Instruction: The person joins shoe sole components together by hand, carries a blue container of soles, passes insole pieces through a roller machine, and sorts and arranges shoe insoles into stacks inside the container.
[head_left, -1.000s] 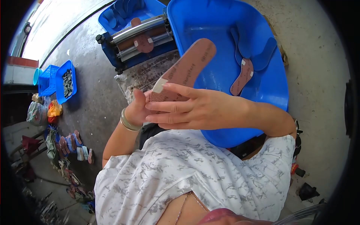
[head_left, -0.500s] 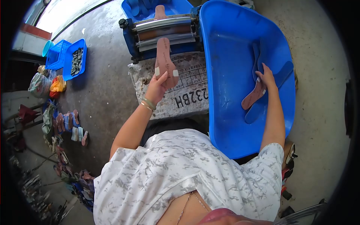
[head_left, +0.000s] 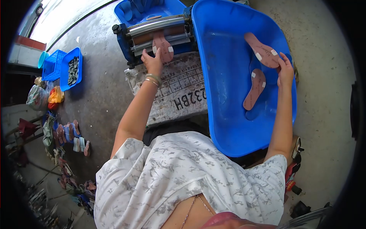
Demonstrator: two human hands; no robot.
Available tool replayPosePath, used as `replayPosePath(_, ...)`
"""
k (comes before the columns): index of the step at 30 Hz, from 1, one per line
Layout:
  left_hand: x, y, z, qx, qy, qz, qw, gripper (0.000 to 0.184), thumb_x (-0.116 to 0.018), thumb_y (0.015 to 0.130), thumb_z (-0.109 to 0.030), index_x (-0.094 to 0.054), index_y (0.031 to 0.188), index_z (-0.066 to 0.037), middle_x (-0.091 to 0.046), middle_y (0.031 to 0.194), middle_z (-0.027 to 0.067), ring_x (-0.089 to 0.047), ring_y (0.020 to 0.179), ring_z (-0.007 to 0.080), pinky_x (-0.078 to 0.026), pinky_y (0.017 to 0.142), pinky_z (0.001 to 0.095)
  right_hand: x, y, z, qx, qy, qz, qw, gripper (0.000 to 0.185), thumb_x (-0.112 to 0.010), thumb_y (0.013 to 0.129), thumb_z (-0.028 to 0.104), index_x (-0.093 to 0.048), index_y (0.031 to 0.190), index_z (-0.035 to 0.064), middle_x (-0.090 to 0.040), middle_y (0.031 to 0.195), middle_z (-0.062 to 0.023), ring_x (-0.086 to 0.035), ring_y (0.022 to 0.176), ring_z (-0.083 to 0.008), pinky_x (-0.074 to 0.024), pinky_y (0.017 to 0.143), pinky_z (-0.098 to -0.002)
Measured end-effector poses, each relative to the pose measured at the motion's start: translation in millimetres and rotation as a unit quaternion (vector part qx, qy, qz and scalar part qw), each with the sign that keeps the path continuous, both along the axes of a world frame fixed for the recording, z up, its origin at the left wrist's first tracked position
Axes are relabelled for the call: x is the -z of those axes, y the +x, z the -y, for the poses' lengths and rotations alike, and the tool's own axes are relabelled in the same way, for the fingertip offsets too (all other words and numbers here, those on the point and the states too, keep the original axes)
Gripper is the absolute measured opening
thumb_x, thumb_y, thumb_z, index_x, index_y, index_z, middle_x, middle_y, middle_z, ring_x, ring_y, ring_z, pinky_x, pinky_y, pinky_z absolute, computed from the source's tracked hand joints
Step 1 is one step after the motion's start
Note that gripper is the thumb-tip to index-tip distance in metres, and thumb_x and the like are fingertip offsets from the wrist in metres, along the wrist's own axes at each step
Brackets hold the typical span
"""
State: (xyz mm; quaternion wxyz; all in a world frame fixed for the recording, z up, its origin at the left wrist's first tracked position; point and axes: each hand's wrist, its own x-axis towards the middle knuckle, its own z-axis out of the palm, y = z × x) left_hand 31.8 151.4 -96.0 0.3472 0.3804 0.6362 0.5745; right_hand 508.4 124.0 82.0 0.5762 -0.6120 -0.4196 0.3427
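Blue tub (head_left: 228, 126), upper right; roller machine (head_left: 157, 25), upper centre. Pink insole (head_left: 163, 46) sits at the machine's front, long axis running up-frame into it; second insole (head_left: 264, 52) over the tub. Left hand (head_left: 152, 63) is nearer the first, just below-left, fingers spread, contact unclear; right hand (head_left: 286, 70) grips the second's lower-right end.

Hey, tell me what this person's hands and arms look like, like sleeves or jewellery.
The left hand and right hand are ungloved. Two pale, rounded bangles are worn at the left wrist; none shows on the right. The short, loose sleeves are white with a blotchy grey print.
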Motion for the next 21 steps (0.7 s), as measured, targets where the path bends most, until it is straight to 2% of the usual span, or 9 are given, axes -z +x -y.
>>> replayPosePath(1, -16.5, 5.6, 6.8, -0.094, 0.026, -0.212, 0.972, 0.050, -0.061, 0.095, -0.026, -0.041, 0.136, -0.004, -0.054, 0.127, 0.0113, -0.054, 0.118, 0.0228, -0.045, 0.099, 0.0331, -12.7, -14.7, 7.9, 0.002, 0.002, -0.001, 1.000, 0.036, -0.053, 0.092, 0.007, -0.053, 0.128, 0.0008, -0.065, 0.111, -0.0149, -0.065, 0.100, -0.0242, -0.0518, 0.087, -0.0337)
replayPosePath(3, -76.6, 25.4, 49.4, 0.093, 0.104, 0.134, 0.981, 0.058, -0.065, 0.092, -0.022, -0.037, 0.139, -0.004, -0.043, 0.137, 0.0132, -0.047, 0.122, 0.0202, -0.042, 0.100, 0.0314, -46.7, -76.8, 39.7, -0.057, 0.088, -0.179, 0.978, 0.039, -0.047, 0.093, -0.001, -0.047, 0.132, 0.0012, -0.061, 0.118, -0.0139, -0.062, 0.106, -0.0202, -0.0498, 0.092, -0.0308)
replayPosePath(5, -138.2, 56.7, 96.5, 0.204, 0.146, 0.257, 0.933, 0.053, -0.055, 0.098, -0.026, -0.035, 0.141, -0.004, -0.046, 0.136, 0.0133, -0.048, 0.124, 0.0229, -0.040, 0.104, 0.0363, -62.9, -124.2, 63.4, -0.143, 0.081, -0.224, 0.961, 0.047, -0.049, 0.091, -0.004, -0.040, 0.137, 0.0025, -0.055, 0.125, -0.0135, -0.058, 0.112, -0.0198, -0.0470, 0.097, -0.0311)
replayPosePath(7, -177.0, 77.1, 132.5, 0.276, 0.153, 0.366, 0.876, 0.046, -0.058, 0.096, -0.014, -0.039, 0.136, -0.003, -0.050, 0.130, 0.0108, -0.051, 0.119, 0.0177, -0.044, 0.098, 0.0314, -70.1, -183.4, 87.7, -0.194, 0.079, -0.203, 0.957, 0.055, -0.051, 0.088, -0.007, -0.037, 0.139, 0.0052, -0.052, 0.127, -0.0119, -0.055, 0.114, -0.0189, -0.0460, 0.099, -0.0317)
replayPosePath(12, -170.3, 68.7, 148.1, 0.268, 0.129, 0.438, 0.848, 0.033, -0.052, 0.099, -0.012, -0.044, 0.129, -0.004, -0.057, 0.123, 0.0087, -0.059, 0.110, 0.0175, -0.049, 0.093, 0.0312, -38.9, -235.1, 115.3, -0.354, 0.060, -0.149, 0.921, 0.055, -0.061, 0.087, -0.002, -0.040, 0.137, 0.0068, -0.055, 0.124, -0.0090, -0.056, 0.113, -0.0187, -0.0462, 0.098, -0.0321)
replayPosePath(14, -144.6, 42.0, 143.3, 0.228, 0.068, 0.402, 0.884, 0.025, -0.049, 0.100, -0.013, -0.047, 0.123, -0.004, -0.060, 0.118, 0.0085, -0.063, 0.102, 0.0172, -0.055, 0.085, 0.0324, -26.8, -203.5, 98.3, -0.323, 0.033, 0.200, 0.924, 0.052, -0.068, 0.085, 0.005, -0.047, 0.132, 0.0042, -0.060, 0.118, -0.0122, -0.061, 0.106, -0.0202, -0.0506, 0.091, -0.0323)
replayPosePath(16, -103.9, 13.8, 141.7, 0.239, 0.025, 0.381, 0.893, 0.024, -0.050, 0.100, -0.014, -0.048, 0.122, -0.005, -0.061, 0.116, 0.0080, -0.064, 0.101, 0.0171, -0.056, 0.082, 0.0327, 2.6, -148.6, 76.8, -0.198, -0.021, 0.429, 0.881, 0.049, -0.070, 0.086, 0.017, -0.051, 0.128, 0.0020, -0.063, 0.115, -0.0180, -0.064, 0.103, -0.0266, -0.0528, 0.086, -0.0368)
replayPosePath(20, -36.2, -13.8, 136.3, 0.233, -0.061, 0.348, 0.906, 0.024, -0.051, 0.100, -0.017, -0.049, 0.121, -0.006, -0.062, 0.114, 0.0065, -0.065, 0.098, 0.0167, -0.057, 0.079, 0.0326, 51.4, -39.2, 47.5, -0.038, -0.263, 0.597, 0.757, 0.083, -0.070, 0.080, 0.049, -0.035, 0.144, 0.0079, -0.057, 0.124, -0.0239, -0.058, 0.111, -0.0403, -0.0501, 0.088, -0.0450)
replayPosePath(21, -23.6, -21.2, 132.3, 0.236, -0.087, 0.344, 0.905, 0.025, -0.052, 0.099, -0.018, -0.049, 0.121, -0.007, -0.062, 0.113, 0.0059, -0.065, 0.098, 0.0165, -0.057, 0.078, 0.0325, 65.5, -27.1, 43.6, -0.049, -0.256, 0.596, 0.759, 0.083, -0.070, 0.080, 0.049, -0.035, 0.144, 0.0079, -0.057, 0.124, -0.0239, -0.058, 0.111, -0.0403, -0.0501, 0.088, -0.0450)
